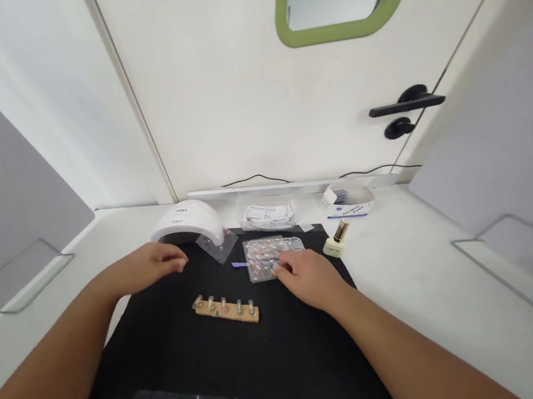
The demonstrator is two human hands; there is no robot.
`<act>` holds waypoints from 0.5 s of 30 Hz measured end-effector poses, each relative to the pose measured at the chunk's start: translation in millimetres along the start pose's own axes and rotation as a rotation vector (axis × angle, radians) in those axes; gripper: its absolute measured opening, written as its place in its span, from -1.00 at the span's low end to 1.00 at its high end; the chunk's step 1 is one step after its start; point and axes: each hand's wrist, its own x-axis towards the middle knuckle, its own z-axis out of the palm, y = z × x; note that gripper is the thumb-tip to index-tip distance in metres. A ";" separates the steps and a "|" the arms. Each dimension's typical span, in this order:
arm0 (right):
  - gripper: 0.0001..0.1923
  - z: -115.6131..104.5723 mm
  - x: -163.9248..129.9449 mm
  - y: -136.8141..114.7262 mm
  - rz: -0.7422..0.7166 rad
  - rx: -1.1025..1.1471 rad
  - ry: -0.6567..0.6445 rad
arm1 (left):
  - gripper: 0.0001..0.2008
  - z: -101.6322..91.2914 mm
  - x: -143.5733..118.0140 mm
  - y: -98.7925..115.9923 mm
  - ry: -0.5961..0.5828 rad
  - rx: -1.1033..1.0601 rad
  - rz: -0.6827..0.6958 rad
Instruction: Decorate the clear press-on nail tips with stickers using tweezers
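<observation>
I've got the right hand (309, 276) at the clear case (262, 252), thumb and fingers drawn together over its edge; I can't tell whether they grip the purple stick (239, 264) jutting from the case's nine o'clock side. I judge the step in hand to be fingertip work there; the next move calls for a light, exact pinch. The case lies flat on the black mat (182, 368), at that hand's ten o'clock, see-through and speckled with small red and whitish pieces. Farther out, I have a polish bottle (334, 247) at two, a wooden strip (228, 310) bearing five nail tips (252, 307) past eight, and, past nine, my left hand (169, 260), fingers curled, contents unclear.
</observation>
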 end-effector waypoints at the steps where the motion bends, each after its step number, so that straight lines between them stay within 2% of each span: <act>1: -0.65 0.6 0.4 -0.1 -0.001 -0.001 -0.002 | -0.68 2.0 5.8 -4.5 0.075 -0.018 -0.015; 4: -0.65 2.7 1.5 -0.6 -0.009 0.002 0.002 | -0.58 21.3 21.3 -13.8 0.207 -0.097 -0.047; 9: -0.69 5.0 1.7 -4.7 -0.049 0.012 0.056 | -0.69 57.9 37.5 -12.2 0.224 -0.234 -0.108; 12: -0.80 5.6 1.7 -9.2 -0.110 0.017 0.123 | -0.67 67.2 43.9 -7.0 0.237 -0.308 -0.133; 15: -0.81 7.5 2.7 -12.0 -0.187 0.011 0.175 | -0.66 70.4 46.6 -5.4 0.264 -0.383 -0.144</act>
